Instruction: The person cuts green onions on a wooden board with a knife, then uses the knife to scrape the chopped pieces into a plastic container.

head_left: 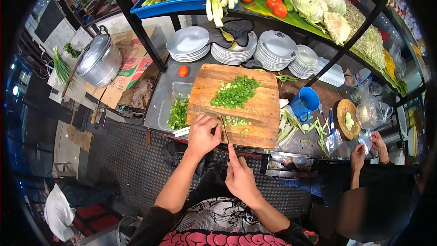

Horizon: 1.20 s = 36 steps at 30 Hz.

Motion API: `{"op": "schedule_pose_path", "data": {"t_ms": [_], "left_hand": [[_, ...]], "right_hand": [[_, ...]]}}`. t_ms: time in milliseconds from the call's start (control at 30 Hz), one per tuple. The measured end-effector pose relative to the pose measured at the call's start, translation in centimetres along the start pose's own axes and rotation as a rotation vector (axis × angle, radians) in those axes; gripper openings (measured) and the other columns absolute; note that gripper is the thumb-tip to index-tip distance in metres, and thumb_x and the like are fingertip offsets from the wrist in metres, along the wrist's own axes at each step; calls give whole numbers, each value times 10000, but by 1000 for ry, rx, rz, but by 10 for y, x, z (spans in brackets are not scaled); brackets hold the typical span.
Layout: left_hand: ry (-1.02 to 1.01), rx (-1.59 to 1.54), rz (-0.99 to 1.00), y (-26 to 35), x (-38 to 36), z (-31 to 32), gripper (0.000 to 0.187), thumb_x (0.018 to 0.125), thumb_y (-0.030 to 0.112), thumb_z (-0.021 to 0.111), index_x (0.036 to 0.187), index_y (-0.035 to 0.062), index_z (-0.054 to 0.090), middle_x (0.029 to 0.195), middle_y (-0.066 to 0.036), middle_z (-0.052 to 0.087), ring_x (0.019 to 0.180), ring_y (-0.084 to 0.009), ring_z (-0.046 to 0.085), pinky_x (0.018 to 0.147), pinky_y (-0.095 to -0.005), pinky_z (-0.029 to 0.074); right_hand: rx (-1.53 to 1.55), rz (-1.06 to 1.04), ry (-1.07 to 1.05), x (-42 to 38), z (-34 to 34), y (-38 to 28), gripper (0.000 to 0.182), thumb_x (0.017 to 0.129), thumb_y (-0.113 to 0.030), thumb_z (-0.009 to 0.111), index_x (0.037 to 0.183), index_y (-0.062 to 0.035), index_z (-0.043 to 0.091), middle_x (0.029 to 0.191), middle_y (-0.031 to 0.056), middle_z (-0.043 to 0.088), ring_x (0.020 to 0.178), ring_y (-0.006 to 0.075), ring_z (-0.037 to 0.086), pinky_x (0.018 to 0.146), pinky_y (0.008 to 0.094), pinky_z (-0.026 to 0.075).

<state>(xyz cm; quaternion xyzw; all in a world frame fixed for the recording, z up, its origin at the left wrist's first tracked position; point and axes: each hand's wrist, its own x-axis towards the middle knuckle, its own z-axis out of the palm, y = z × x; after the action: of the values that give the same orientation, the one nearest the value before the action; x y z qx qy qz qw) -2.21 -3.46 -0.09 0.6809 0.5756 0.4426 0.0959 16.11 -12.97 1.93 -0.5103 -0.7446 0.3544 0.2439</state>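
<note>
My left hand (202,133) is closed around spring onions at the near edge of the wooden chopping board (264,123). Their white ends (181,131) stick out to the left of it. Gripped in my right hand (240,175) is a knife (225,130), index finger stretched along it, the blade beside my left fingertips. A heap of chopped green onion (235,92) lies on the far half of the board. Paler slices (238,122) are scattered just right of the blade. Left of the board, a clear plastic tub (165,109) holds more chopped greens.
Behind the board stand stacks of plates (275,48) and a tomato (183,71). A blue mug (304,104) and onion trimmings (287,130) are to the right. Another person's hands (368,148) hold a small plastic bag near a round board (348,118). Metal frame bars (136,27) cross overhead.
</note>
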Motion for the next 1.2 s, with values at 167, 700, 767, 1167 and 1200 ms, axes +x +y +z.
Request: {"op": "schedule_pose_path", "data": {"t_ms": [167,700,767,1167,1200], "left_hand": [[8,3,3,1,0,0,63,786,22,754,849,12,751,882,-108,733,883,-334,668,801,-423,558],[8,16,25,0,1,-1,72,799,15,747,871,8,753,882,-114,726,878,-330,663,809,-415,556],[12,10,38,-1,0,-1,76,801,13,749,877,6,754,883,-115,727,881,-330,664,812,-414,557],[3,-3,23,-3,-2,0,89,789,5,751,878,8,754,893,-117,729,901,-334,668,824,-417,556],[8,-6,23,-3,-2,0,88,789,7,750,878,9,754,891,-116,728,900,-335,666,829,-418,554]], "right_hand": [[15,1,5,0,0,2,771,964,-33,577,1668,-82,267,967,267,596,742,481,658,698,550,587],[-46,57,-1,-4,4,-5,751,961,-22,576,1655,-66,294,944,285,596,750,506,643,697,567,563],[-28,115,-55,-29,-7,-6,723,988,-29,570,1660,-105,316,935,262,599,769,488,639,724,547,548],[79,-10,34,-5,0,4,739,992,-42,566,1671,-105,282,960,268,593,763,491,649,712,556,559],[76,-2,32,-4,1,4,738,992,-43,564,1671,-106,281,961,270,593,762,492,649,710,558,560]]}}
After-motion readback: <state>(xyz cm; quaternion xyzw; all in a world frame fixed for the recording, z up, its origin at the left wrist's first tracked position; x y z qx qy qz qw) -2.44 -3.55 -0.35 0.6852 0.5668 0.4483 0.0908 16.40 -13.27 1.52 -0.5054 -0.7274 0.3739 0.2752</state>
